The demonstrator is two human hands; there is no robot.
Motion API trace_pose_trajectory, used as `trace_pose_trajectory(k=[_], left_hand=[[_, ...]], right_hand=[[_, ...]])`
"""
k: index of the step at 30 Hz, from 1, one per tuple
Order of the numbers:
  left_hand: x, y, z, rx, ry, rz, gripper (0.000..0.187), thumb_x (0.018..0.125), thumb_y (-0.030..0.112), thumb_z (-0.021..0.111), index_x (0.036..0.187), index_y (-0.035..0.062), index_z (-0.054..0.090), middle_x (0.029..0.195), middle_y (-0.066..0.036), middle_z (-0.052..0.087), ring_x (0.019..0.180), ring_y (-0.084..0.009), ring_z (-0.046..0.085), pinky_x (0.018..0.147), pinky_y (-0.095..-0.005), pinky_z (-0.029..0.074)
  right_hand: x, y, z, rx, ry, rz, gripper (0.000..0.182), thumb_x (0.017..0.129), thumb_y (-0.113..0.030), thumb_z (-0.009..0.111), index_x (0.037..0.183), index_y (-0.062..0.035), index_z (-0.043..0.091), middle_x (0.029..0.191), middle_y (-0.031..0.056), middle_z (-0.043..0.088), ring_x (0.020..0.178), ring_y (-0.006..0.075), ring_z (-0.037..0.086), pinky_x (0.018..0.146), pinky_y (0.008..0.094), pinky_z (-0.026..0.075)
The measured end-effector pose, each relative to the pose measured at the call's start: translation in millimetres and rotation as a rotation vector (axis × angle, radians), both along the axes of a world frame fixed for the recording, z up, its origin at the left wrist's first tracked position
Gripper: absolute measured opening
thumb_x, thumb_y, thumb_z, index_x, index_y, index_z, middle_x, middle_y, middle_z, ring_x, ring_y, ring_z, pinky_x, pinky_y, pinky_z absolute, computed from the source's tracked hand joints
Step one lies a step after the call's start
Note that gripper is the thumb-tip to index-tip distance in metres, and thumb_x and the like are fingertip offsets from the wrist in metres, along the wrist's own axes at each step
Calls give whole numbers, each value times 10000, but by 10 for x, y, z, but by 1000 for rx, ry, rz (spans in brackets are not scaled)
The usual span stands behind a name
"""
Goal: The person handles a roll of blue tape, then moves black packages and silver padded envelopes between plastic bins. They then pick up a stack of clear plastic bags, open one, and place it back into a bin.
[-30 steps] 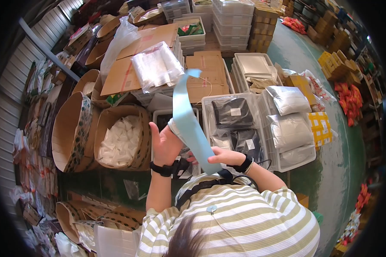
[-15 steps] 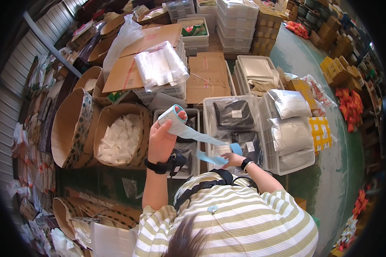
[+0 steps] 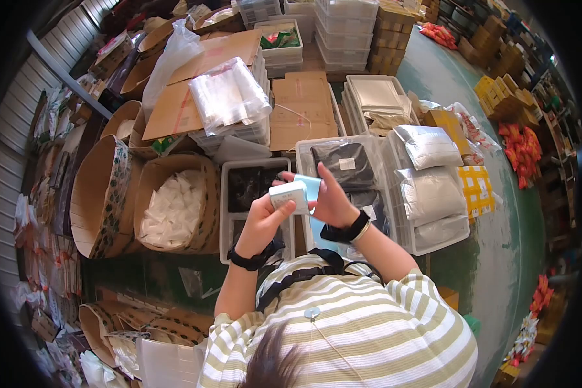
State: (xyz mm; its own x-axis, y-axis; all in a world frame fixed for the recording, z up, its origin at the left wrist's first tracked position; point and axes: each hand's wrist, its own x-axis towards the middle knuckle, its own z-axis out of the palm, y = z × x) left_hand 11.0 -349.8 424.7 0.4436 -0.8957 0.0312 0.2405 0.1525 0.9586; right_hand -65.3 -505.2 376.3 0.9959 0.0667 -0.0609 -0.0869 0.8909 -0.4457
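Note:
My left hand (image 3: 265,220) is closed on a flattened roll of white labels with pale blue backing (image 3: 290,196), its thumb pressed on the printed face. A loop of the blue backing curves off the roll toward my right hand (image 3: 335,199). That right hand is up against the strip, thumb raised and fingers stretched out, partly hidden behind the roll. More of the blue strip hangs below, near the right wrist. Under the hands are a clear bin with dark packets (image 3: 229,223) and another bin holding bagged black items (image 3: 346,169) with white labels.
Silver-white padded packages (image 3: 427,147) lie in a bin to the right. A cardboard drum of white packets (image 3: 172,210) stands on the left, beside another drum (image 3: 97,200). Ahead are clear plastic bags (image 3: 229,97) on cardboard and stacked clear bins (image 3: 346,35).
My right hand has come up from the lower right to the roll, and the long stretched strip is now a short loop between the hands. My left hand has lowered and moved right.

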Motion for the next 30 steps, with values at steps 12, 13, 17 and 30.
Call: trace_pose_trajectory(k=[12, 13, 17, 30], left_hand=[[-1, -107, -259, 3, 512, -35, 774, 838, 686, 215, 1183, 45, 479, 1025, -51, 604, 1087, -166, 511, 931, -349, 398], [50, -102, -322, -21, 524, -50, 760, 842, 680, 230, 1169, 45, 488, 1019, -50, 606, 1057, -163, 528, 908, -345, 412], [169, -32, -394, -14, 561, 57, 511, 904, 472, 410, 1095, 13, 532, 982, -60, 620, 884, -145, 597, 783, -294, 464], [106, 59, 177, -177, 270, 101, 331, 913, 198, 486, 1124, -54, 523, 1032, -173, 611, 967, -259, 595, 853, -367, 453]], right_hand=[[-159, 16, 618, -809, -138, -7, 461, 813, -162, 647, 1202, 30, 492, 1154, 119, 572, 1057, 159, 539, 927, 313, 413], [-207, 53, 623, -869, -209, -22, 468, 807, -162, 654, 1205, 25, 492, 1150, 116, 574, 1059, 161, 536, 930, 314, 407], [-407, 138, 505, -949, -224, 196, 520, 778, -248, 701, 1195, 2, 517, 1156, 70, 565, 1059, 136, 508, 929, 283, 388], [-461, -190, -1531, -1232, 218, 259, 732, 617, -225, 788, 1230, -10, 452, 1141, 136, 543, 1057, 238, 499, 938, 309, 372]])
